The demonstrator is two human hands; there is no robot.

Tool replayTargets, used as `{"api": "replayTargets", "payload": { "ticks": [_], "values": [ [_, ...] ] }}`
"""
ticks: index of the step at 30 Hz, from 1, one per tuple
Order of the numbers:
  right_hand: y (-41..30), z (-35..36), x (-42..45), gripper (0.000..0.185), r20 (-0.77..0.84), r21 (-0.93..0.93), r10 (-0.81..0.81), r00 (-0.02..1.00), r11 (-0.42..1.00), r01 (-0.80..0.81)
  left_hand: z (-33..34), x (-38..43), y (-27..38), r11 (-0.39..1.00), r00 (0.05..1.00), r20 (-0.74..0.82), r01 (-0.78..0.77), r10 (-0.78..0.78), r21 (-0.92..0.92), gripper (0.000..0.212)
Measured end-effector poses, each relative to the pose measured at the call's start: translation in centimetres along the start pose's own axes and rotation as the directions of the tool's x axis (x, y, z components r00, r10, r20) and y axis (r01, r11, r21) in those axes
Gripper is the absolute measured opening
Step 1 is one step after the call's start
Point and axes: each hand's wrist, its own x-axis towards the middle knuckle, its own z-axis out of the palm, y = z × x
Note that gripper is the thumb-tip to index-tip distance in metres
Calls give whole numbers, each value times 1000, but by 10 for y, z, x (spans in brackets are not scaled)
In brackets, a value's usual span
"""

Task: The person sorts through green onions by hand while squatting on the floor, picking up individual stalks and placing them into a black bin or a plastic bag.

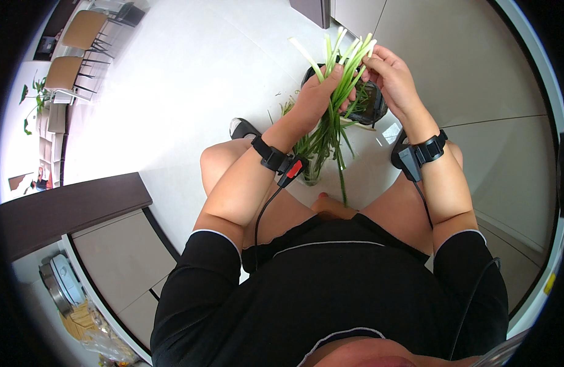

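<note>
A bunch of long green stalks with white ends, which look like garlic chives or thin scallions [333,110], is gripped in my left hand [316,95]. Its white ends point away from me and the green leaves hang down between my knees. The fingers of my right hand [390,75] pinch at the white end of a stalk on the bunch's right side. Beneath the hands stands a bin lined with a black bag [378,110], with green scraps inside. Under the hanging leaves, a clear plastic bag or container [311,176] is partly hidden.
Loose green trimmings [286,106] lie on the pale floor [195,82] left of the bin. Cabinet fronts [484,69] rise on the right, with a dark cabinet edge [80,202] at the left. Brown chairs [84,30] stand far off. Cables run from both wrist straps.
</note>
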Motion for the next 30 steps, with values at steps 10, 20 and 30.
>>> {"api": "replayTargets", "payload": {
  "ticks": [10,20,30],
  "values": [
    [-3,7,3,35,-99,-225,-241,966,951,214,-10,11,-7,990,997,-74,25,-35,-137,40],
    [-17,16,-1,24,90,-610,-429,899,690,390,-9,15,-18,908,993,-108,92,-53,409,26],
    [-7,10,-1,14,-16,-663,-303,953,717,216,-8,7,-21,650,992,-53,-34,114,759,38]
  ]
}}
